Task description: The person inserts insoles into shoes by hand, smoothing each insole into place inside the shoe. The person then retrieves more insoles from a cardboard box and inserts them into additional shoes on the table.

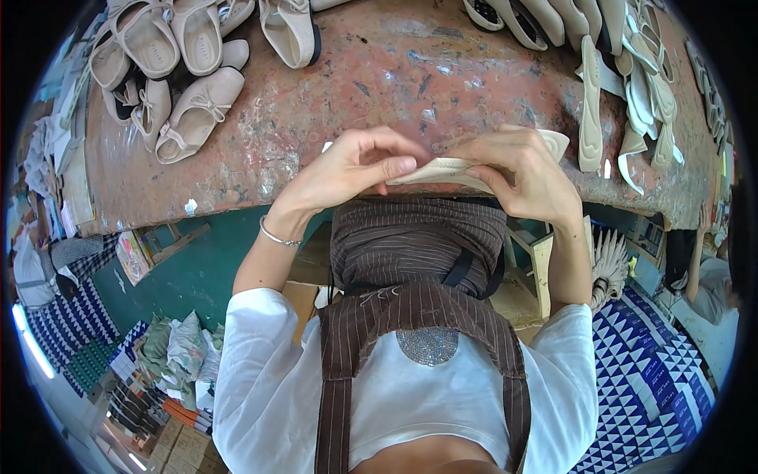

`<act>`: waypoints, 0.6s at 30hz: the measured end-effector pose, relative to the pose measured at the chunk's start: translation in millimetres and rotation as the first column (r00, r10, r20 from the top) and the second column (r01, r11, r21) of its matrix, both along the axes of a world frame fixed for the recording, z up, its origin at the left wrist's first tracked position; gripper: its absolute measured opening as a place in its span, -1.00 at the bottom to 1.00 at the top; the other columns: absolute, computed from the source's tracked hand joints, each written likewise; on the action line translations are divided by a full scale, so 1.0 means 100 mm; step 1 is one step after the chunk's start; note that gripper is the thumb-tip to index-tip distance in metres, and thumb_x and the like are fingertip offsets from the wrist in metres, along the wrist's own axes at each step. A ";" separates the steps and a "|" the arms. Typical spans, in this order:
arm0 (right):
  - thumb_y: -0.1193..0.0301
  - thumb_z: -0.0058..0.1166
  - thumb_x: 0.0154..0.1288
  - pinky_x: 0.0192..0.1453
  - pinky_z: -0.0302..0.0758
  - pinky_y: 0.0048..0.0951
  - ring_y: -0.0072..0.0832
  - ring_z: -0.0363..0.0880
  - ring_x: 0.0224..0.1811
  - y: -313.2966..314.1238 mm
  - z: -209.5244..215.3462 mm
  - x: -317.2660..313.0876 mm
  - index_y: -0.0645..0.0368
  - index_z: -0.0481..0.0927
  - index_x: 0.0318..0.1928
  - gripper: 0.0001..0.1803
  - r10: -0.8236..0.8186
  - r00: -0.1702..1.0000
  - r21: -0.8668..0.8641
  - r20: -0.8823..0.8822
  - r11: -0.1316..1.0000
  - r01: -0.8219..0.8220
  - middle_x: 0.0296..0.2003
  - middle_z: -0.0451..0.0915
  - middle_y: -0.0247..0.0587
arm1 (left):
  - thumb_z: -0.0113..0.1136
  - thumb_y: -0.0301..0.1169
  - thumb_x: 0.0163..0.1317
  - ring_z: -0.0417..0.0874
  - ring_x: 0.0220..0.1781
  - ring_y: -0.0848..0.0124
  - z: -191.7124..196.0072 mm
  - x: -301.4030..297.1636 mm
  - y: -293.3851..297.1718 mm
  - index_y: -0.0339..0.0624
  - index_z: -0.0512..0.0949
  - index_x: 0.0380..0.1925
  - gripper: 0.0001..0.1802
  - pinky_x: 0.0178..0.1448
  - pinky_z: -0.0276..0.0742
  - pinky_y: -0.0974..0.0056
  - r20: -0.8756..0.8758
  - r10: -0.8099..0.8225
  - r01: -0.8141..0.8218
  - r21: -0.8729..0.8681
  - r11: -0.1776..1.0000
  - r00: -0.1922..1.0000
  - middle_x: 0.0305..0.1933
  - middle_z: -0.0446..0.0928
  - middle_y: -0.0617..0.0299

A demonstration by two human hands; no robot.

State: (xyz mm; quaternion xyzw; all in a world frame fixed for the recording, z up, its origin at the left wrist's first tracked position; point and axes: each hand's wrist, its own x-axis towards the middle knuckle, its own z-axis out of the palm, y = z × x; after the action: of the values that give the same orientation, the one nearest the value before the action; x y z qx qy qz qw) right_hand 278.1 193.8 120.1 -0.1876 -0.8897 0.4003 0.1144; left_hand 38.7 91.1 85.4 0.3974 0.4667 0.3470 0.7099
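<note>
A beige insole (442,169) is held up in front of me, just over the near edge of the table. My right hand (525,170) grips it around the middle, thumb on the near side and fingers over the top. Past that hand, the insole's other end sticks out to the right. My left hand (359,170) is closed at the left end, its thumb and bent fingers at the insole's tip; the fingers behind are partly hidden and slightly blurred. A second beige insole (590,107) lies on the table to the right of my right hand.
The worn reddish table (339,103) curves across in front of me. Beige bow-trimmed shoes (201,110) cluster at the far left, and more shoes (545,20) stand at the far right. Loose insoles (662,103) pile up at the right. Blue-and-white patterned boxes (647,371) stand behind on the right.
</note>
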 end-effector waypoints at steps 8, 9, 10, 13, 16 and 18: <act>0.58 0.16 0.07 -0.13 0.59 -0.21 -0.04 0.68 -0.20 0.03 -0.10 -0.01 0.26 0.70 -0.12 -0.69 0.065 0.998 -0.242 -0.009 0.968 -0.065 -0.24 0.69 0.06 | 0.35 -0.39 0.26 0.56 -0.18 0.60 -0.12 -0.03 -0.02 -0.31 0.59 -0.20 -0.77 -0.10 0.51 0.47 0.245 -0.189 0.212 -0.070 0.975 0.951 -0.23 0.57 0.34; 0.58 0.16 0.08 -0.11 0.59 -0.23 -0.07 0.69 -0.19 0.04 -0.09 -0.01 0.27 0.70 -0.12 -0.71 0.077 0.997 -0.309 -0.007 0.948 -0.076 -0.24 0.70 0.05 | 0.35 -0.39 0.26 0.56 -0.18 0.60 -0.12 -0.04 -0.02 -0.31 0.59 -0.20 -0.77 -0.10 0.51 0.47 0.246 -0.190 0.214 -0.073 0.974 0.950 -0.23 0.57 0.34; 0.58 0.17 0.10 -0.09 0.59 -0.25 -0.10 0.71 -0.18 0.04 -0.09 -0.02 0.28 0.70 -0.13 -0.72 0.090 0.996 -0.374 -0.006 0.924 -0.086 -0.25 0.70 0.04 | 0.36 -0.39 0.25 0.56 -0.18 0.60 -0.13 -0.04 -0.02 -0.30 0.57 -0.19 -0.76 -0.10 0.50 0.47 0.262 -0.192 0.217 -0.071 0.974 0.946 -0.24 0.58 0.34; 0.59 0.20 0.11 -0.03 0.58 -0.37 -0.34 0.72 -0.12 0.04 -0.15 0.01 0.35 0.66 -0.06 -0.67 0.097 0.994 -0.472 -0.059 0.874 -0.113 -0.22 0.73 -0.06 | 0.36 -0.41 0.24 0.56 -0.20 0.60 -0.11 -0.07 -0.04 -0.29 0.54 -0.16 -0.74 -0.12 0.50 0.47 0.187 -0.166 0.186 -0.094 0.978 0.968 -0.25 0.57 0.33; 0.53 0.21 0.22 0.02 0.55 -0.45 -0.48 0.67 -0.08 -0.03 -0.17 -0.01 0.35 0.61 0.04 -0.64 0.040 0.997 -0.583 0.068 0.813 0.007 -0.19 0.72 -0.16 | 0.35 -0.44 0.24 0.56 -0.24 0.61 -0.01 -0.04 -0.03 -0.32 0.56 -0.16 -0.76 -0.15 0.49 0.46 -0.018 -0.118 0.114 -0.142 0.983 0.993 -0.27 0.57 0.33; 0.52 0.21 0.24 0.03 0.53 -0.48 -0.53 0.65 -0.08 -0.07 -0.22 0.01 0.33 0.59 0.08 -0.62 -0.012 0.996 -0.668 0.090 0.741 0.069 -0.17 0.71 -0.19 | 0.34 -0.46 0.24 0.56 -0.26 0.60 0.00 -0.03 -0.03 -0.32 0.59 -0.19 -0.80 -0.16 0.50 0.45 -0.209 -0.098 0.065 -0.157 0.985 0.973 -0.28 0.57 0.32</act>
State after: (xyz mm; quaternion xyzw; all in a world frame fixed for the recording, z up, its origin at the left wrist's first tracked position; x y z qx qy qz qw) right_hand 279.5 186.8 97.9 -0.2514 -0.6860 0.6827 0.0127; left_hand 36.0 88.5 85.2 0.3974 0.5490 0.2363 0.6963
